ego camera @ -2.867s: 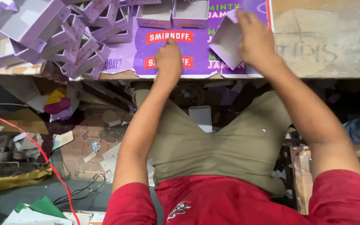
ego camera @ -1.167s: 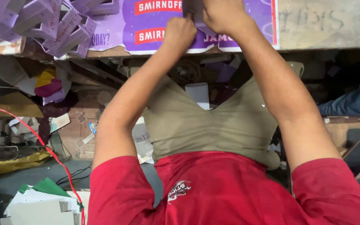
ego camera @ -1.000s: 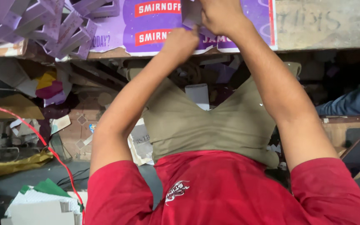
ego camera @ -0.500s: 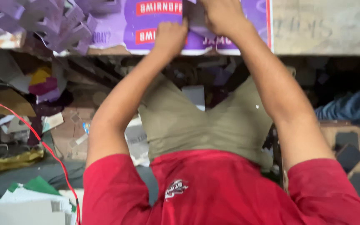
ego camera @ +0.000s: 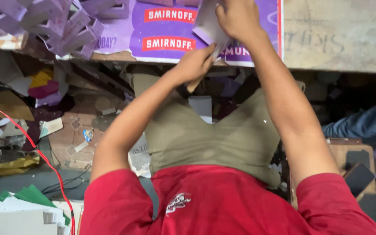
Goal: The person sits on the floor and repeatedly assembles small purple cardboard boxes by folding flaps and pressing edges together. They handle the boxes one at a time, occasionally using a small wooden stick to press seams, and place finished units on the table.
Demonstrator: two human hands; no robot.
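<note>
Folding is judged the step in hand: right hand presses and left hand pinches the pale purple flat card blank in closed grips on the bench, so creasing should follow.

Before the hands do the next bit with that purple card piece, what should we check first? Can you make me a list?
1. Both hands on the piece: ok. The left hand pinches the lower edge of the flat pale purple card piece and the right hand presses on its top.
2. Piece over the work surface: ok. It lies above the large purple printed sheet on the worn wooden table.
3. Piece folded into shape: cannot tell, the hands hide much of it.
4. Space beside it: not ok on the left, where the heap of folded purple card boxes crowds the table.
5. Red cable out of the way: ok, it runs low on the left.
</note>
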